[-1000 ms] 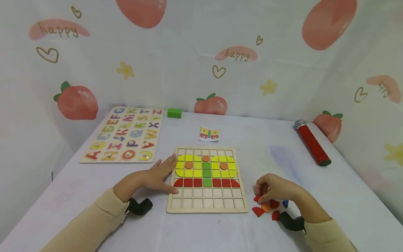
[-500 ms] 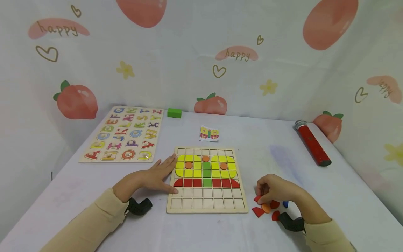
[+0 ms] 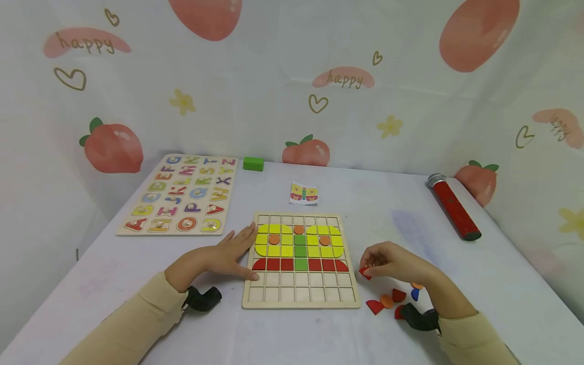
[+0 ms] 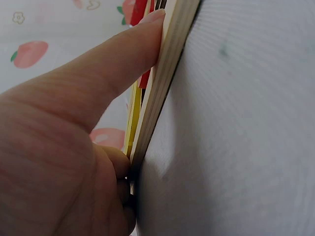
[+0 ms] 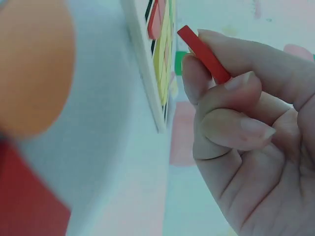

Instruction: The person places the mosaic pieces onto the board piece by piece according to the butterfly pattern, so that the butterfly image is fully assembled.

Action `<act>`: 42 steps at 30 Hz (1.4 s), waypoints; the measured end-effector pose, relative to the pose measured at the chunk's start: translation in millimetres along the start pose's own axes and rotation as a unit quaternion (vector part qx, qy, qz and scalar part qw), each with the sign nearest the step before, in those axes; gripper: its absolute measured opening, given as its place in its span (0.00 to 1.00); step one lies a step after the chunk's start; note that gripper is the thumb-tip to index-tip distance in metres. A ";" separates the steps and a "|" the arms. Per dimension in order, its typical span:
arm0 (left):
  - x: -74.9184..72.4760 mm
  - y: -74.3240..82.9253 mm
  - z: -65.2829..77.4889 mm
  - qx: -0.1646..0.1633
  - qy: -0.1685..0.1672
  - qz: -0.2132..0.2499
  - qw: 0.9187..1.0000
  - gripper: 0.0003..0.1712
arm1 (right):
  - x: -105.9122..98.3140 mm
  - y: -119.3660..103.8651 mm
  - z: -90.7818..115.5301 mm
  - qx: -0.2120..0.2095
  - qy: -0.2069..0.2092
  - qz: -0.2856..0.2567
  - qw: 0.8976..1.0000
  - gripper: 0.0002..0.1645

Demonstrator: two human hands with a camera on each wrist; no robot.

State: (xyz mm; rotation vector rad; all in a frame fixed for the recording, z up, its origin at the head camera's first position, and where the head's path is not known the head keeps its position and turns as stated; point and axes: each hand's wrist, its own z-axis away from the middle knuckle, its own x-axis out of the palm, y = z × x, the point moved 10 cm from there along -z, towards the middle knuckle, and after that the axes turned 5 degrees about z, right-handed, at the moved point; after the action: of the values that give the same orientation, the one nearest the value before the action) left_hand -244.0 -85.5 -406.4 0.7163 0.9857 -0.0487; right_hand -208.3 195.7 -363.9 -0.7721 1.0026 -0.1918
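Observation:
A wooden grid board (image 3: 301, 304) lies mid-table, with yellow, red, green and orange pieces set in its upper rows. My left hand (image 3: 226, 254) rests on the board's left edge, fingers extended; in the left wrist view its thumb (image 4: 113, 64) lies on the rim. Between thumb and fingers my right hand (image 3: 394, 261) pinches a red quarter-circle piece (image 5: 204, 54), held just off the board's right edge. Below that hand lie loose pieces: a red one (image 3: 375, 306), an orange disc (image 3: 387, 301), a blue one (image 3: 414, 294) and several others, partly hidden by the wrist.
A small picture card (image 3: 303, 193) with a butterfly pattern lies behind the board. An alphabet puzzle board (image 3: 178, 195) is at the back left, beside a green block (image 3: 253, 163). A red microphone (image 3: 455, 209) lies at the right.
My right hand has lifted a red piece from the loose pile and moved up and left toward the board. An orange piece under the hand has come into view. The left hand stays put.

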 end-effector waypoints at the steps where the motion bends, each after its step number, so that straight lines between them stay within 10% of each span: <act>1: 0.1 0.0 -0.1 0.000 0.000 0.000 1.000 0.69 | 0.5 -2.3 -0.9 -0.004 -0.004 0.000 1.000 0.10; 23: -2.0 0.3 1.1 -0.005 0.005 0.006 1.000 0.69 | 20.6 -7.1 -21.0 0.024 -0.007 -0.076 0.997 0.10; 42: -3.2 4.1 2.4 0.001 0.008 0.007 1.000 0.68 | 20.4 -6.9 -23.1 0.041 0.033 -0.008 0.999 0.06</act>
State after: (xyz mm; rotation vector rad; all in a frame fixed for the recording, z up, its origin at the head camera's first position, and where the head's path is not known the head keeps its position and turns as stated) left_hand -242.6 -84.6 -401.0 0.7264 0.9955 -0.0331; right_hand -214.7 169.4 -380.3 -0.7031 1.0437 -0.2726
